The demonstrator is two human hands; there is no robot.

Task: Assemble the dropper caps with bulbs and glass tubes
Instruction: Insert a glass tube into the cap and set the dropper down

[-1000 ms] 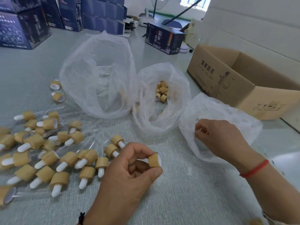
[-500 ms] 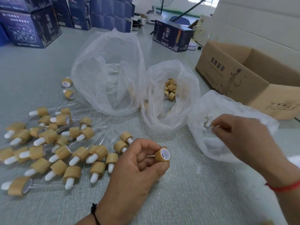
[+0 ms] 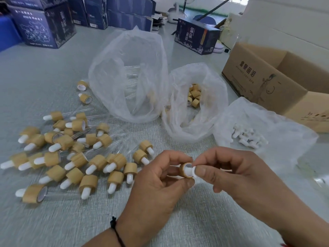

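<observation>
Far left: you see dark blue printed boxes (image 3: 42, 27) stacked at the table's (image 3: 35, 72) far edge.
Far middle: one dark blue box (image 3: 195, 39) lies alone.
Your right: an open brown cardboard carton (image 3: 263, 81) sits on the table.

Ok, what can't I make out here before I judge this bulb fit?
- Head view: how deep the white bulb sits in the bamboo cap; both hands' fingertips cover the joint.
- Glass tubes: count unclear through the hazy plastic bag.
- Cardboard box: contents hidden by its wall, cut by the edge.
</observation>
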